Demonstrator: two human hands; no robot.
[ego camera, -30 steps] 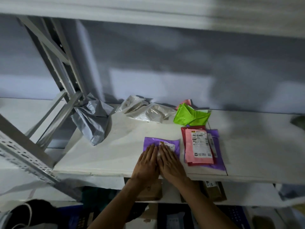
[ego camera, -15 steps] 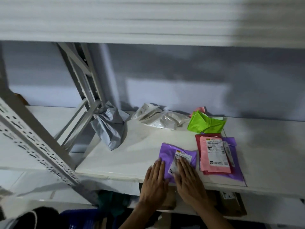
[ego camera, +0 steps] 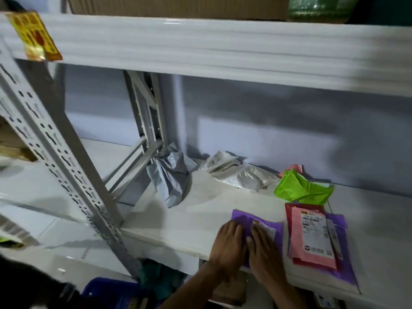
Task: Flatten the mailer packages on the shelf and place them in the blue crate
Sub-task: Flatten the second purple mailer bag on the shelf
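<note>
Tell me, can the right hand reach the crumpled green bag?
Probably yes. The right hand lies flat on the purple mailer, holding nothing, and nothing tall stands between it and the green bag farther back.

Stockroom, parcel-handling type. Evidence: steel racking with slotted upright [ego camera: 51, 152], white shelf board [ego camera: 200, 208], cardboard carton [ego camera: 178, 6] on upper tier, poly mailers [ego camera: 312, 239] bearing printed shipping labels, blue crate [ego camera: 107, 293] below.

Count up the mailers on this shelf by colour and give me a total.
Purple mailers: 2
Pink mailers: 2
Red mailer: 1
Green mailer: 1
Grey mailer: 1
Clear mailers: 2, as far as the crumpling lets me tell
Total: 9
</note>
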